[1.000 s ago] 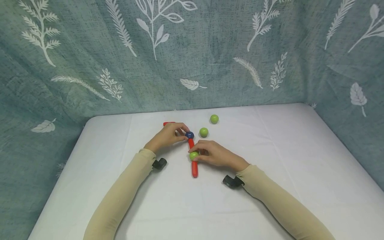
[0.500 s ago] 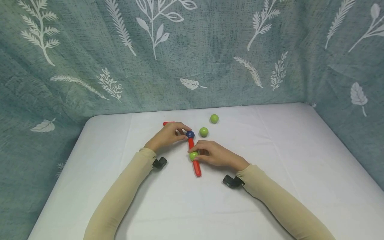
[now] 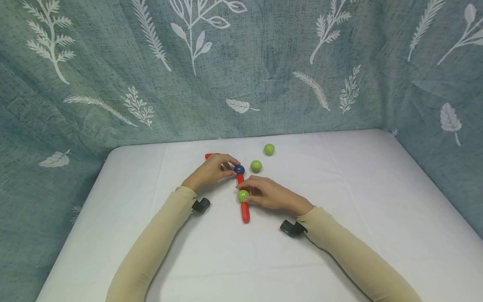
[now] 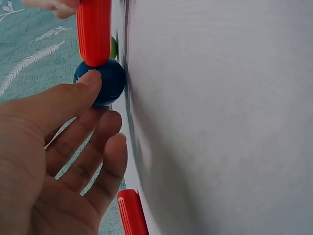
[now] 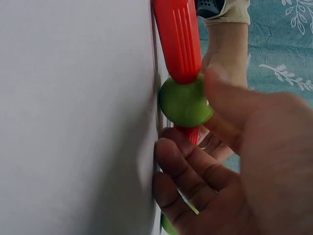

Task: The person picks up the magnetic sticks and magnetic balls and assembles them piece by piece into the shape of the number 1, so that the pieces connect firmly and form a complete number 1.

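Between thumb and fingers, my left hand [image 3: 211,173] pinches a dark blue ball [image 3: 239,169]. A red rod [image 3: 240,179] joins that ball to a bright green ball [image 3: 242,196], which my right hand [image 3: 271,193] pinches. From the green ball's near side a second red rod [image 3: 245,213] points toward me, its front end free. The left wrist view shows the thumb on the blue ball [image 4: 112,83] and the ridged red rod [image 4: 95,32] meeting it. In the right wrist view the rod [image 5: 180,39] meets the green ball [image 5: 183,103]; fingers partly hide the other side.
Two loose green balls lie beyond the hands, one nearer [image 3: 256,166] and one farther back [image 3: 269,149]. Behind my left hand another red rod [image 3: 211,155] is partly hidden. A white cloth [image 3: 226,260] covers the table, with a patterned curtain [image 3: 211,113] behind it.
The near red rod's free end swung to the right half a second ago and is now back to the left. Both hands stay nearly where they were, on the same balls.
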Demonstrator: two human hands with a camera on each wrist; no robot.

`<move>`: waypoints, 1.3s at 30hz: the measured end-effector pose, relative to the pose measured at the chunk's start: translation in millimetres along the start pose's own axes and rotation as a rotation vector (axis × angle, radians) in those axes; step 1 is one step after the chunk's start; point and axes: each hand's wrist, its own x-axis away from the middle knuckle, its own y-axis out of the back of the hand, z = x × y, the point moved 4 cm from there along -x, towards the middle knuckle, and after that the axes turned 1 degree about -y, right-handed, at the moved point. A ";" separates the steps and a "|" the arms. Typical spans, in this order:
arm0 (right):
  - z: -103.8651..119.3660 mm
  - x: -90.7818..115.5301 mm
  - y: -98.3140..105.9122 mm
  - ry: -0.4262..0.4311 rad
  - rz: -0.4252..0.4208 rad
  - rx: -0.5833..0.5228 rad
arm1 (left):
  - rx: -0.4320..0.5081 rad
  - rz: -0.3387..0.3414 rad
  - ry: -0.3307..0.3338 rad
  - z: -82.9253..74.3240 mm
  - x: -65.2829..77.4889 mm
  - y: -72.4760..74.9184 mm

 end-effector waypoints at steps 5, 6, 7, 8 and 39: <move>-2.7 1.4 2.1 -0.052 -0.001 -0.007 | -0.001 -0.006 -0.011 -0.5 0.6 0.4; -3.1 1.7 2.7 -0.060 -0.004 -0.007 | 0.002 -0.006 -0.013 -0.7 0.8 0.5; -4.0 2.0 3.2 -0.066 -0.008 -0.004 | 0.004 -0.004 -0.014 -1.1 1.1 0.5; -4.4 2.6 4.1 -0.067 -0.013 -0.005 | 0.004 -0.003 -0.011 -1.2 1.4 0.7; -48.8 27.1 56.7 -0.092 -0.286 -0.071 | 0.129 -0.042 0.001 4.5 68.9 8.6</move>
